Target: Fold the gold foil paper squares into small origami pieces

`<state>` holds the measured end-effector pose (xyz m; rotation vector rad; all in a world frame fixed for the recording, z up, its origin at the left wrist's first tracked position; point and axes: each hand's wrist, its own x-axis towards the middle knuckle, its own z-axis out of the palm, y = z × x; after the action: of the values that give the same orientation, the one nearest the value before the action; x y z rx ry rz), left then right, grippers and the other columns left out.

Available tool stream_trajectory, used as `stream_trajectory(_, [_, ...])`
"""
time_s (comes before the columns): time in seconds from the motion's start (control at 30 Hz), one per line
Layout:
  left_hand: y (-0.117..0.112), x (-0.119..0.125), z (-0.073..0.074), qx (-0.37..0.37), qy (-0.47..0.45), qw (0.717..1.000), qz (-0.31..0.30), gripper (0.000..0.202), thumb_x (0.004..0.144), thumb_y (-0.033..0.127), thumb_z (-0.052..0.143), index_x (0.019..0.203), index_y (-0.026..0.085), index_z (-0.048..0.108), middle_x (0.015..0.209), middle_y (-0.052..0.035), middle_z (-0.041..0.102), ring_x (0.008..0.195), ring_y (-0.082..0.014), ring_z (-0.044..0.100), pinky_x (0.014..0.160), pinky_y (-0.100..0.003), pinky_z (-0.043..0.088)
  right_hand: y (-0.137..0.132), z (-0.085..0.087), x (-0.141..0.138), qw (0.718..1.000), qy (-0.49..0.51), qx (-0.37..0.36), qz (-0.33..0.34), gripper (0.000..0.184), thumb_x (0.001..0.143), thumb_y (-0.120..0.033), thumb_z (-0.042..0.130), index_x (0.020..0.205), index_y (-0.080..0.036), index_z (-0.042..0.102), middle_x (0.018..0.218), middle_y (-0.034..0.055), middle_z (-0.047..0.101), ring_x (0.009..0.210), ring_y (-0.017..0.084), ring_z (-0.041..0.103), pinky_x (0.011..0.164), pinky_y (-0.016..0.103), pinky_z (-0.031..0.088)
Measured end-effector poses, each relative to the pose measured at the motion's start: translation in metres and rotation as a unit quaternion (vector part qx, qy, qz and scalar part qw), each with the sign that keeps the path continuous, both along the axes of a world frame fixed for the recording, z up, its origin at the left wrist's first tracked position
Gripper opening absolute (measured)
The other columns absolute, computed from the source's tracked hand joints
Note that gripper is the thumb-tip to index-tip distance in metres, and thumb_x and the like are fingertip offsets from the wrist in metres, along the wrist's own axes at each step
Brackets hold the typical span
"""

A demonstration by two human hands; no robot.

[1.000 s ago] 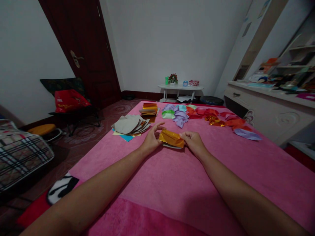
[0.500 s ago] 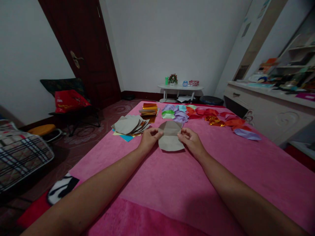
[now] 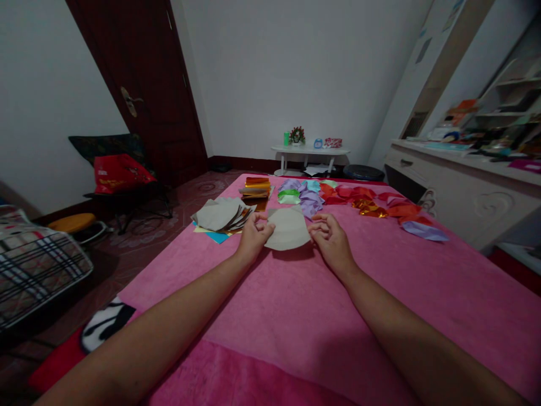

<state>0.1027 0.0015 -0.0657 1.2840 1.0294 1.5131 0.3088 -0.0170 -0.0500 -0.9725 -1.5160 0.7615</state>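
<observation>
Pink cloth (image 3: 291,304), held paper (image 3: 289,230) now showing grey, gold earlier

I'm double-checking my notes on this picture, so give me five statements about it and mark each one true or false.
1. The left hand holds a pale sheet. True.
2. The right hand is far from that sheet. False: the right hand is at its right edge.
3. A gray paper stack lies left of the sheet. True.
4. The cloth below the hands is green. False: the cloth is pink.
5. The red bag rests on a dark chair. True.
</observation>
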Motion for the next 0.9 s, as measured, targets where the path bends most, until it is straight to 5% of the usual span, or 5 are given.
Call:
stream_trajectory(0.17, [-0.002,0.001,0.004,0.014,-0.001,1.0,-0.014,0.025,0.067,0.028,0.07,0.079,0.018,0.051,0.051,0.0096,0.046,0.041,-0.0044,0.039,0.044,-0.015,0.026,-0.001,-0.001,-0.004,0.994,-0.083,0.055,0.035,0.037,0.07,-0.009,0.047,0.099,-0.019,0.068,0.092,0.0052,0.065,0.072,0.013,0.06,0.062,0.024,0.044])
stream_trajectory(0.33, [-0.003,0.0,0.006,0.013,-0.024,0.999,-0.035,0.018,0.069,0.026,0.065,0.083,0.015,0.064,0.066,0.002,0.06,0.054,-0.0079,0.05,0.05,-0.018,0.034,0.005,-0.005,-0.003,0.997,-0.046,0.029,0.055,0.023,0.072,-0.016,0.055,0.083,-0.02,0.075,0.089,0.0051,0.068,0.087,0.018,0.062,0.08,0.03,0.046])
stream_trajectory(0.67, [-0.01,0.007,0.009,-0.033,-0.022,0.985,-0.169,0.043,0.054,0.011,0.072,0.097,0.011,0.071,0.087,-0.0096,0.072,0.075,-0.0186,0.065,0.068,-0.028,0.049,0.012,-0.008,0.002,0.997,0.048,-0.052,0.025,0.021,0.069,-0.035,0.066,0.079,-0.018,0.072,0.076,0.0048,0.07,0.07,0.019,0.064,0.067,0.031,0.051])
stream_trajectory(0.9, [-0.014,0.004,0.013,-0.026,0.019,0.985,-0.169,0.032,0.062,0.029,0.078,0.088,0.011,0.073,0.077,-0.0063,0.069,0.065,-0.0128,0.059,0.056,-0.022,0.044,0.01,-0.007,0.002,0.995,0.067,-0.071,0.029,0.021,0.064,-0.031,0.07,0.079,-0.017,0.071,0.069,0.0029,0.069,0.066,0.017,0.064,0.067,0.031,0.052])
